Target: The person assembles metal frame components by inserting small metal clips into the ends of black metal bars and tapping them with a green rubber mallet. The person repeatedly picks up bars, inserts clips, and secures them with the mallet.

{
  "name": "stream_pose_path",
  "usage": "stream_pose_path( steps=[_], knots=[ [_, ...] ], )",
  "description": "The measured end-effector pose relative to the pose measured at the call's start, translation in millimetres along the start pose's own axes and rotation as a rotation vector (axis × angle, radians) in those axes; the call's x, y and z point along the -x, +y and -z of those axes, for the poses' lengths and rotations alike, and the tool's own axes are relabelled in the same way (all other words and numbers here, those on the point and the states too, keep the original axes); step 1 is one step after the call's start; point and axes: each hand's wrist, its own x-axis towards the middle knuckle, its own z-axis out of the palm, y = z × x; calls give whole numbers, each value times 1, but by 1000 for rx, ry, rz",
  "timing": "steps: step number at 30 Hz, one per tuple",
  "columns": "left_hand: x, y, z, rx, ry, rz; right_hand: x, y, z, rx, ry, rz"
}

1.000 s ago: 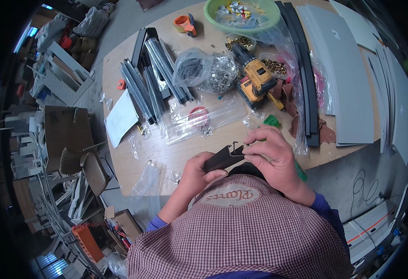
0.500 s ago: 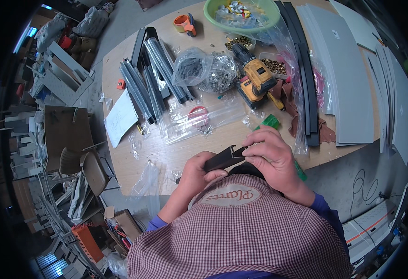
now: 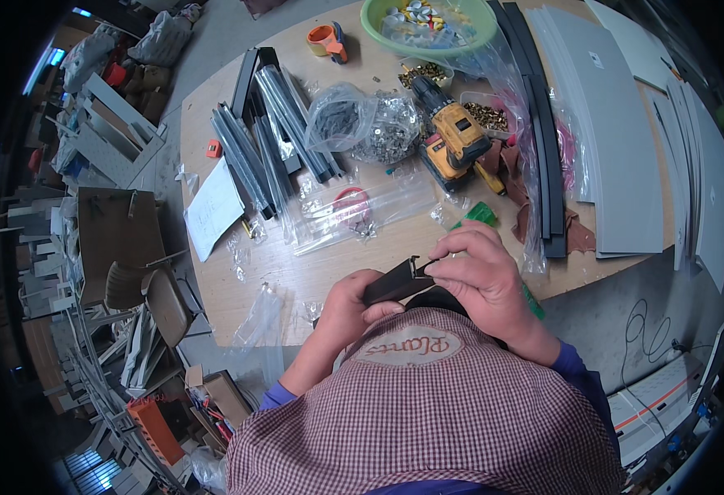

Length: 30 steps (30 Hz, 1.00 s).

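Observation:
A black channel-shaped profile (image 3: 392, 283) is held tilted in front of my body, its open end up and to the right. My left hand (image 3: 348, 309) is closed round its lower part, with the thumb along the near side. At the open end, my right hand (image 3: 477, 278) pinches with thumb and forefinger, the fingertips close against the profile's edge. Whatever lies between those fingertips is too small and too hidden to make out. Just beyond my right hand lies a green object (image 3: 479, 216) at the table edge.
On the wooden table (image 3: 296, 272) lie grey metal profiles (image 3: 244, 161), bagged metal fittings (image 3: 387, 132), a yellow cordless drill (image 3: 459, 136), an orange tape dispenser (image 3: 326, 41) and a green basin (image 3: 461, 45). Grey panels (image 3: 601, 140) stack at the right. A chair (image 3: 168, 305) stands left.
My right fingertips have shifted slightly left, nearer the open end of the black profile. My left hand keeps its hold, and the things on the table have stayed put.

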Motion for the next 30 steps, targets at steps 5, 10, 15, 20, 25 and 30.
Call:
stream_pose_path(
  steps=[5,10,15,20,25,30],
  knots=[
    [0,-2,0,33,-11,0,-1,1,2,68,-42,49],
    [1,-2,1,52,-33,-1,-2,3,5,138,-77,135],
    [1,1,4,-30,-13,-21,-3,1,5,152,-49,162],
    [-1,4,5,-65,0,-35,-2,1,6,164,-29,182],
    [-1,6,5,-67,-6,-54,-1,2,8,174,-28,189],
    [-2,6,5,-78,-3,-75,0,2,10,210,-36,199]
  ],
)
